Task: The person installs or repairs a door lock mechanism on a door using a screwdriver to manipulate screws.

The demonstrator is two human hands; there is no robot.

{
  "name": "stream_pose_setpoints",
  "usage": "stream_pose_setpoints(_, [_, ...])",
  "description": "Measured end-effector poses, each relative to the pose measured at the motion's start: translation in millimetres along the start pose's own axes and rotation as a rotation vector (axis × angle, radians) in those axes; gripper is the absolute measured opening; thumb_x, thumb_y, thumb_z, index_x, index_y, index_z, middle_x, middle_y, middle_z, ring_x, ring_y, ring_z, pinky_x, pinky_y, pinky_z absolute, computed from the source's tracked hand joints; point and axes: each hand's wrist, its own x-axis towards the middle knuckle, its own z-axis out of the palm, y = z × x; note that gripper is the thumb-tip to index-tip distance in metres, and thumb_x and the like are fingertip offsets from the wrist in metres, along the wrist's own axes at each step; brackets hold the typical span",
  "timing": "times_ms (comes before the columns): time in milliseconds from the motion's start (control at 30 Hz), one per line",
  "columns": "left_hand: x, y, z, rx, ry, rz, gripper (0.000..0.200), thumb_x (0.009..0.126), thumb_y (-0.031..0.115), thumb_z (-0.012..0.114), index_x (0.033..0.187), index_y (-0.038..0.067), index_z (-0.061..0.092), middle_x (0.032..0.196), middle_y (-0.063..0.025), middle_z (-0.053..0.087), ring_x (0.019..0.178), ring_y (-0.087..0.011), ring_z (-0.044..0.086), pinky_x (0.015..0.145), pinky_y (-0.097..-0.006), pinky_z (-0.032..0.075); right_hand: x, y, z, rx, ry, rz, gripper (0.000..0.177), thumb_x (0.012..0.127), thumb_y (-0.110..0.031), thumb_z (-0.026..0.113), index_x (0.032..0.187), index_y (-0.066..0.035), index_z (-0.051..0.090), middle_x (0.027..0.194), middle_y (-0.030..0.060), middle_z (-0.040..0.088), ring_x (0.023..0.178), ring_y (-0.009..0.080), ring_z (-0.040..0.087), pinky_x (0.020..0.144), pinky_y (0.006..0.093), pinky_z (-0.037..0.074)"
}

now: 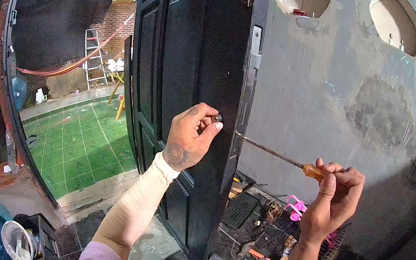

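A black panelled door point(222, 49) stands ajar in front of me, its edge facing right. Along that edge runs a metal lock faceplate point(256, 46). My left hand point(192, 133) pinches a small dark round lock cylinder point(217, 118) against the door's face; the fingers hide part of it. My right hand point(332, 199) is closed around the amber handle of a screwdriver point(276, 154). The screwdriver's long shaft points left, roughly level, and its tip meets the door edge at about the cylinder's height.
Tools and loose parts crowd the floor at lower right, with a black crate point(241, 211) and pink scissors-like handles point(295, 208). A grey plastered wall point(314, 93) stands behind. Left lie a green tiled floor point(78, 140), a ladder point(95, 57) and a white bucket point(17, 241).
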Motion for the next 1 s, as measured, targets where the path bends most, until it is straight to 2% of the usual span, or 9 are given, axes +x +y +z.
stream_pose_setpoints(333, [0,-8,1,-0.036,-0.007,0.008,0.015,0.094,0.002,0.066,0.107,-0.004,0.060,0.083,-0.0013,0.056,0.070,-0.0053,0.054,0.062,-0.0211,0.048,-2,-1,2,-0.066,0.001,-0.042,0.010,0.097,0.003,0.056,0.092,0.002,0.048,0.099,0.0067,0.041,0.093,0.0178,0.059,0.092,0.0419,0.058])
stream_pose_setpoints(533, [0,-7,1,-0.032,0.000,0.018,0.015,0.094,0.001,0.066,0.106,-0.004,0.060,0.083,-0.0019,0.056,0.069,-0.0058,0.054,0.061,-0.0214,0.047,-6,8,0,-0.022,0.060,0.052,0.009,0.098,0.002,0.055,0.093,0.002,0.048,0.101,0.0072,0.042,0.093,0.0180,0.057,0.093,0.0419,0.058])
stream_pose_setpoints(633, [-1,-8,0,-0.030,0.000,0.026,0.015,0.094,0.001,0.066,0.106,-0.004,0.060,0.083,-0.0021,0.056,0.069,-0.0059,0.054,0.061,-0.0216,0.048,-10,11,0,-0.137,0.046,-0.065,0.011,0.095,0.001,0.059,0.095,0.002,0.048,0.102,0.0083,0.042,0.093,0.0197,0.057,0.087,0.0396,0.058])
stream_pose_setpoints(733, [0,-6,-1,-0.036,-0.004,0.036,0.015,0.093,0.001,0.066,0.106,-0.004,0.060,0.083,-0.0021,0.056,0.069,-0.0058,0.054,0.061,-0.0217,0.048,-4,-20,-8,-0.578,-0.147,-0.169,0.013,0.091,0.002,0.063,0.096,0.002,0.050,0.101,0.0100,0.043,0.091,0.0227,0.057,0.079,0.0349,0.056])
stream_pose_setpoints(833, [1,-7,-1,-0.055,-0.001,0.035,0.015,0.094,0.002,0.067,0.105,-0.004,0.061,0.084,-0.0023,0.056,0.069,-0.0058,0.054,0.061,-0.0216,0.048,-2,-39,-4,-0.269,-0.176,-0.073,0.015,0.088,-0.002,0.066,0.095,0.001,0.053,0.097,0.0128,0.047,0.089,0.0248,0.056,0.071,0.0314,0.052])
stream_pose_setpoints(867, [0,-8,0,-0.066,0.001,0.029,0.014,0.094,0.002,0.066,0.105,-0.004,0.061,0.084,-0.0025,0.056,0.069,-0.0058,0.055,0.061,-0.0216,0.048,2,-42,-10,-0.466,-0.218,-0.080,0.009,0.089,-0.001,0.062,0.093,0.000,0.054,0.094,0.0148,0.049,0.088,0.0249,0.055,0.070,0.0286,0.049])
stream_pose_setpoints(933, [0,-8,0,-0.055,0.011,0.042,0.014,0.093,0.002,0.067,0.105,-0.004,0.061,0.083,-0.0024,0.057,0.068,-0.0056,0.055,0.060,-0.0216,0.048,7,-47,-23,-0.643,-0.333,0.166,0.009,0.088,0.001,0.060,0.094,0.000,0.054,0.094,0.0154,0.050,0.087,0.0248,0.054,0.071,0.0291,0.048])
stream_pose_setpoints(1000, [-1,-5,1,-0.040,0.023,0.054,0.014,0.093,0.003,0.067,0.104,-0.004,0.061,0.082,-0.0023,0.057,0.067,-0.0056,0.055,0.060,-0.0216,0.047,14,-51,-27,-0.756,-0.440,0.153,0.006,0.088,0.003,0.056,0.092,0.001,0.053,0.087,0.0145,0.051,0.077,0.0233,0.052,0.067,0.0301,0.044])
